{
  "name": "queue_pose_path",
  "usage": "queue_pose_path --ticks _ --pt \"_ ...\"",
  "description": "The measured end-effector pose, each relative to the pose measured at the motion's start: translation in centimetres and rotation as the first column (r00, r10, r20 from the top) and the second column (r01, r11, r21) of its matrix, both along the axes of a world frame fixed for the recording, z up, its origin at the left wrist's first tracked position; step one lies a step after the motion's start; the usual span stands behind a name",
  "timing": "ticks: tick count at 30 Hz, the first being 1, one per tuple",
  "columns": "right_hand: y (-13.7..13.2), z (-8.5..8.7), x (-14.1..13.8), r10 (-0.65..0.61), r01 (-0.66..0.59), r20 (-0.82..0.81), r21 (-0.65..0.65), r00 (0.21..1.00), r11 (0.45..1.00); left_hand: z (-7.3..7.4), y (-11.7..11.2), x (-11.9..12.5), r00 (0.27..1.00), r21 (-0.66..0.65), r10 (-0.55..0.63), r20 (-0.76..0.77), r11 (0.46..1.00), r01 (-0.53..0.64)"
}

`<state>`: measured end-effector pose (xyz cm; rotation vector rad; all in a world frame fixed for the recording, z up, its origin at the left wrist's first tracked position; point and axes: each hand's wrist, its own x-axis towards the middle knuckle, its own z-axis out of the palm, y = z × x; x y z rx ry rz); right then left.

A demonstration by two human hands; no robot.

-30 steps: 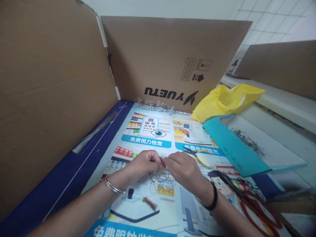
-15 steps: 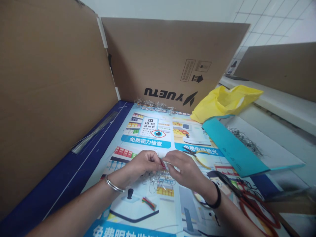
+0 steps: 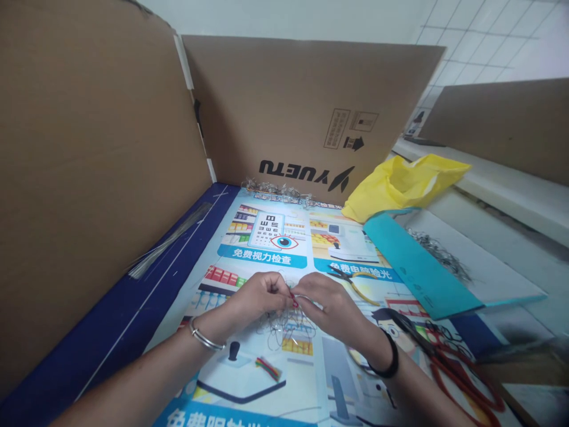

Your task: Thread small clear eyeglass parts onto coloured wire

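My left hand (image 3: 269, 293) is closed, thumb and forefinger pinching a small red strip (image 3: 294, 302). From the other side my right hand (image 3: 326, 299) has its thumb and fingertips drawn together on the strip's right side. Below and around the fingertips spreads a tangle of thin looped wires (image 3: 280, 332). Part of the tangle and the ends of the strip are hidden behind the fingers. Nearer to me, a small bunch of coloured strips (image 3: 268, 369) in red, yellow and green lies on the printed poster (image 3: 306, 379).
Yellow-handled pliers (image 3: 355, 283) and red-handled scissors (image 3: 448, 362) lie to the right. Behind them stand an open turquoise box (image 3: 418, 267) of wires and a yellow bag (image 3: 406, 181). More wire bundles (image 3: 280, 191) line the back cardboard (image 3: 284, 107). Straight wires (image 3: 171, 240) lie left.
The right thumb and fingertips have closed in on the red strip. My left hand stays almost in place; the view has shifted slightly.
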<state>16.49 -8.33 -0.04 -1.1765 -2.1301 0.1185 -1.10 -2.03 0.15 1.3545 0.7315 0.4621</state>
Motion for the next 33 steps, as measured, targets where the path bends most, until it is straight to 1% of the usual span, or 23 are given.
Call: queue_pose_path --ticks 10,15,19,22,24,29,33 --pt "0.0 0.0 -0.6 -0.047 0.041 -0.121 -0.055 0.992 0.998 -0.2 -0.1 0.0 1.0 0.009 -0.027 -0.009 1.0 0.027" --pt "0.2 0.3 -0.4 -0.039 0.015 -0.187 -0.128 0.982 0.992 -0.4 0.0 -0.2 0.996 -0.044 -0.07 0.059 0.996 0.073" --pt "0.6 0.6 -0.4 0.016 -0.041 -0.183 -0.13 0.983 0.991 -1.2 0.2 -0.2 0.989 -0.104 -0.089 0.117 0.989 0.102" --pt "0.9 0.9 -0.5 0.027 -0.048 -0.144 -0.147 0.989 0.988 -1.4 0.3 -0.2 0.985 -0.145 -0.095 0.142 0.983 0.116" --pt "0.9 1.1 -0.6 0.016 -0.037 -0.13 -0.158 0.991 0.987 -1.3 0.2 -0.2 0.984 -0.17 -0.09 0.154 0.979 0.116" --pt "0.5 1.4 -0.5 -0.042 0.01 -0.176 -0.182 0.984 0.983 -0.9 0.2 -0.2 0.98 -0.187 -0.088 0.177 0.975 0.121" --pt "0.2 1.6 0.0 -0.083 0.046 -0.174 -0.203 0.981 0.978 -1.0 0.2 -0.2 0.978 -0.189 -0.08 0.194 0.975 0.117"
